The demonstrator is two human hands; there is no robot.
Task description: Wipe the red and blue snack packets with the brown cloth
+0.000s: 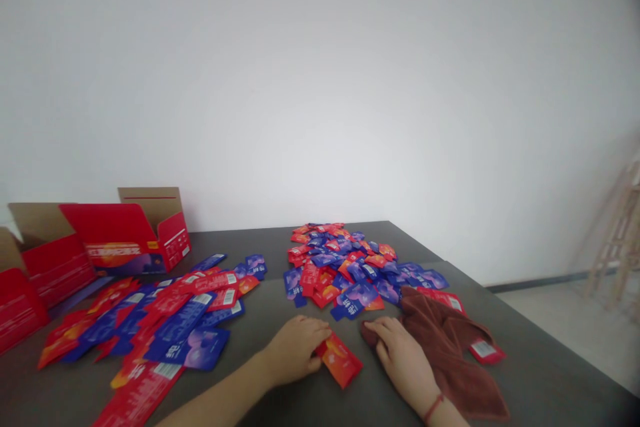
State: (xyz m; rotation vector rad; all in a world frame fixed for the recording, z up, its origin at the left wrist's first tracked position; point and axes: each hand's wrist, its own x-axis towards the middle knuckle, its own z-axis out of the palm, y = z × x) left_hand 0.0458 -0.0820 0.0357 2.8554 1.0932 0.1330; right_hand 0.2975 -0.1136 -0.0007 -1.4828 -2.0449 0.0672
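Note:
A red and orange packet lies tilted at the front middle of the table. My left hand is closed on its upper left corner, and the fingertips are partly hidden. To the right, a brown cloth lies crumpled on the table. My right hand, with a red cord at the wrist, is closed on a bunched end of that cloth. Just beyond both hands spreads a heap of small red and blue packets. A red packet sticks out from under the cloth's right side.
Long red and blue packets lie overlapping on the left of the dark table. Behind them stand an open red box and other red cartons. A white wall rises behind; a wooden ladder-like frame stands far right.

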